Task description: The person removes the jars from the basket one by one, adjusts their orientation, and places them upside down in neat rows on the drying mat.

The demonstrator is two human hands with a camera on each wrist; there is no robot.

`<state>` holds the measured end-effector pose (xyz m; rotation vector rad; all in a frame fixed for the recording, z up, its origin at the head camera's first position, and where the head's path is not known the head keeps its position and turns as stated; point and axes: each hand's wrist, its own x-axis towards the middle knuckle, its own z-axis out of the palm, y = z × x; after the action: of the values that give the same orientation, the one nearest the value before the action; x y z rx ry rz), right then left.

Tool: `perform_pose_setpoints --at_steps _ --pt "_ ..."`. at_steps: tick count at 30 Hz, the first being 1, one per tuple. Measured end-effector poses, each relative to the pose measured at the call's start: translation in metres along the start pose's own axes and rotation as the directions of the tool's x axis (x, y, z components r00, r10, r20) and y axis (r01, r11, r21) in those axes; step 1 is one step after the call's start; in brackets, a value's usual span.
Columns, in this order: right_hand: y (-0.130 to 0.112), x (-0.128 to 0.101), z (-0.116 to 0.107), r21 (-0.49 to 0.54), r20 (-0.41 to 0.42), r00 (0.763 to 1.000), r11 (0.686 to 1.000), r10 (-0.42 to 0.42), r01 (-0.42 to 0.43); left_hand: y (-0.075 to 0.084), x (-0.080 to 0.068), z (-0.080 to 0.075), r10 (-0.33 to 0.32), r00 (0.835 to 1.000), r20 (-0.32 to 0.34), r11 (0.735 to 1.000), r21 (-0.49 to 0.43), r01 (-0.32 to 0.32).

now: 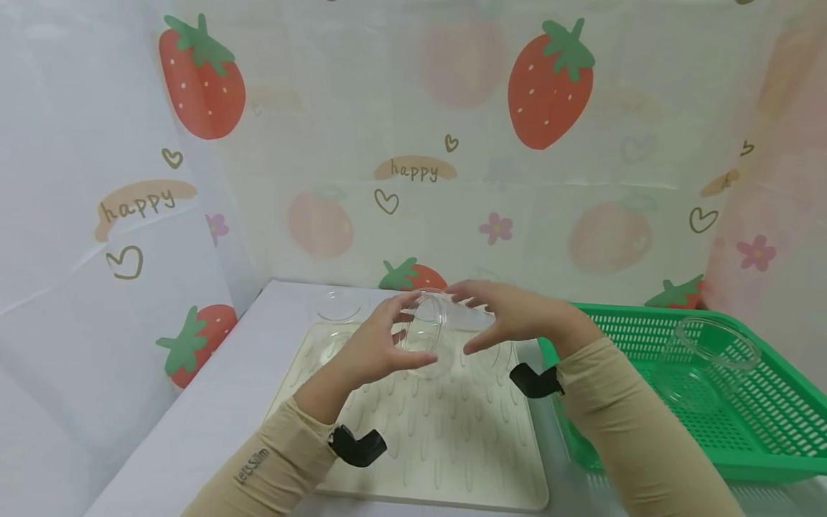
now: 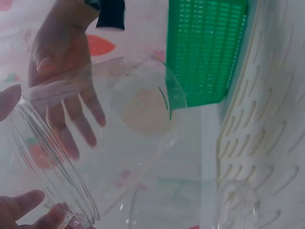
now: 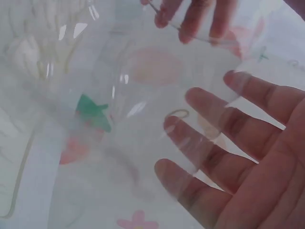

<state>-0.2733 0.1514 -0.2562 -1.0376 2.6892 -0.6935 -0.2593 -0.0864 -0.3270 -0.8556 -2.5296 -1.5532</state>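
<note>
A clear, wide-mouthed jar is tipped on its side above the mat, between both hands. My left hand grips it around the rim; the thumb and fingertips show at the thick ringed edge in the left wrist view. The right hand is beside the jar's other end, fingers spread and fairly straight. In the right wrist view, those fingers lie along the clear wall of the jar. Below is a cream drying mat with raised ridges.
More clear containers stand at the mat's back edge, hard to make out. On the right, a green slotted basket holds another clear jar. A strawberry-print curtain closes off the back and sides of the white table.
</note>
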Motion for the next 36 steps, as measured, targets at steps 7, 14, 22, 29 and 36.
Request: perform_pose_setpoints --at_steps 7,14,22,29,36 --pt "0.002 -0.008 -0.004 0.081 -0.174 0.984 0.996 0.036 -0.022 0.001 -0.001 -0.018 -0.066 0.994 -0.082 0.995 -0.077 0.06" --pt "-0.006 -0.01 0.003 0.193 -0.301 0.948 0.98 0.105 -0.047 0.002 -0.001 -0.03 -0.067 0.989 -0.128 0.993 -0.101 0.054" --pt "-0.008 -0.005 0.022 0.41 -0.414 0.884 0.912 0.219 -0.034 0.003 -0.003 -0.041 -0.093 0.971 -0.221 0.982 -0.179 0.053" --pt "-0.013 0.005 0.047 0.69 -0.433 0.842 0.719 0.32 0.082 0.002 -0.003 -0.04 -0.11 0.946 -0.305 0.969 -0.246 0.033" --pt "-0.016 0.014 0.064 0.859 -0.455 0.817 0.415 0.354 0.299 -0.001 0.0 -0.027 -0.054 0.923 -0.38 0.92 -0.378 -0.102"
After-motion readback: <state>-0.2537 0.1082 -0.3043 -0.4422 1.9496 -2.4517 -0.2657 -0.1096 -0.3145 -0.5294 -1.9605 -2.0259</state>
